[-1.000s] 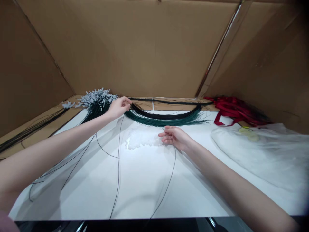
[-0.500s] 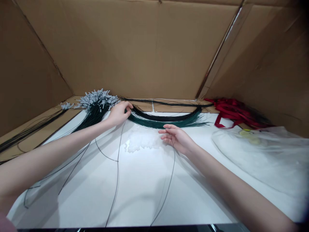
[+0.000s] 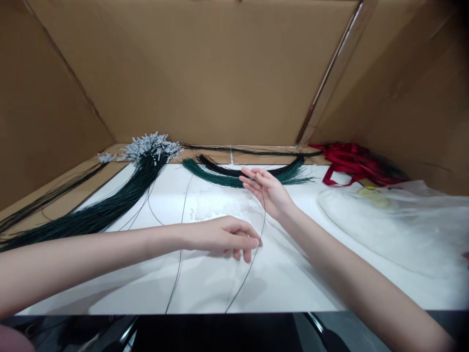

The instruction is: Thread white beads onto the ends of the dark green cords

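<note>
One thin dark wire runs from my right hand down to the table's front edge. My right hand is raised over the middle of the table, its upper end of the wire between thumb and fingers, the other fingers loosely extended. Lower down, my left hand reaches across with thumb and forefinger closed on the same wire. Behind my left hand lies a patch of small whitish, translucent pieces. A second thin wire lies on the white tabletop and passes beneath my left forearm.
At left lies a big bundle of dark green wires topped with pale beaded tips. Green strands and black strands curve at the back. Red ribbon and a clear plastic bag sit right. Cardboard walls enclose the table.
My left hand has left the green strands at the back and come forward and right to the wire held by my right hand. My right hand has risen slightly.
</note>
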A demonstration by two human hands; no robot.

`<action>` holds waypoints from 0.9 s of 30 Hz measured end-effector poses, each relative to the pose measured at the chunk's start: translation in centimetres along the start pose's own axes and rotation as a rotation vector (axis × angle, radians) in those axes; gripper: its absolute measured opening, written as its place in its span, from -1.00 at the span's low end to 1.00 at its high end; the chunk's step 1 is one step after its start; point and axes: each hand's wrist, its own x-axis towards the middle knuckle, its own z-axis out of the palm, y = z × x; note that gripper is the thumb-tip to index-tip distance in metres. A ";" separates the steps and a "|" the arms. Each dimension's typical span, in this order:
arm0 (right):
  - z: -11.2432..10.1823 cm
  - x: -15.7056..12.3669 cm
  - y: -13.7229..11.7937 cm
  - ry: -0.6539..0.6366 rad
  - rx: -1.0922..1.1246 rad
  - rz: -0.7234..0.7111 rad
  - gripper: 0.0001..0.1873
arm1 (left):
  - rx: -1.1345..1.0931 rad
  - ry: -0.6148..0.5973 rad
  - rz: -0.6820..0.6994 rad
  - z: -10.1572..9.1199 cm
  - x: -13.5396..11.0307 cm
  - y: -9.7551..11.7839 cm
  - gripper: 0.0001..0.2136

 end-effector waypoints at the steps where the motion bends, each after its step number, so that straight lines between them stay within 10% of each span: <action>1: -0.1 0.1 0.0 0.004 -0.005 -0.012 -0.73 | -0.051 -0.014 -0.015 0.3 0.1 0.0 -0.70; 10: -2.8 2.6 -0.8 0.192 -0.112 -0.192 -0.85 | -0.157 0.007 0.099 -0.4 -0.4 -0.3 -0.72; 27: -11.7 6.9 -3.0 0.694 -0.650 -0.562 -0.68 | 0.221 0.519 0.101 -11.9 -5.9 -0.6 -0.74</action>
